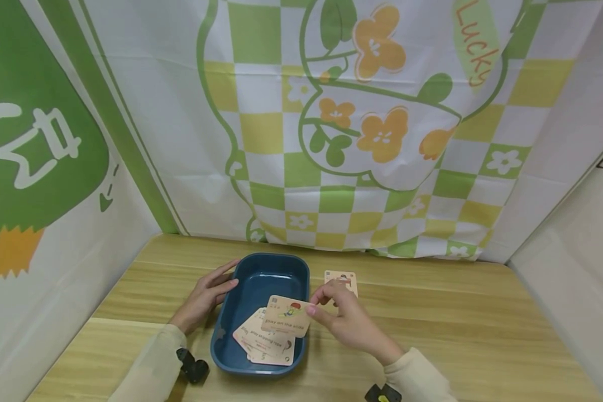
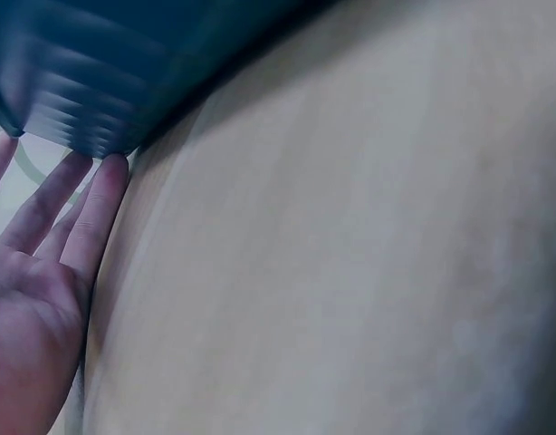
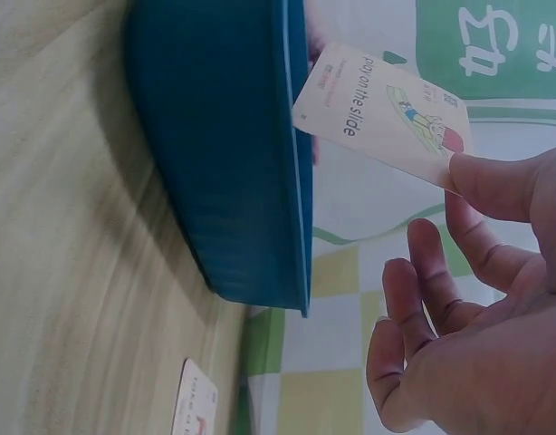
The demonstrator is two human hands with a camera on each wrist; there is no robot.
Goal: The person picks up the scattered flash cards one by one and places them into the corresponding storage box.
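Between thumb and index finger, my right hand (image 1: pixel 349 324) pinches a "play on the slide" picture card (image 1: pixel 285 316) by its edge, over the right side of a blue tray (image 1: pixel 224 335). In the right wrist view the card (image 3: pixel 387 113) slants past the tray's rim (image 3: pixel 294 181). Several cards (image 1: pixel 266 338) lie overlapping inside the tray, one reading "play skipping rope". My left hand (image 1: pixel 206 296) rests against the tray's left side with extended fingers; the left wrist view shows its fingertips (image 2: pixel 110 168) touching the tray's outer wall.
Another card (image 1: pixel 350 279) lies on the wooden table (image 1: pixel 457 324) right of the tray, partly hidden behind my right hand. A patterned curtain (image 1: pixel 382 212) hangs along the table's back edge. Pale walls (image 1: pixel 105 268) stand at both sides.
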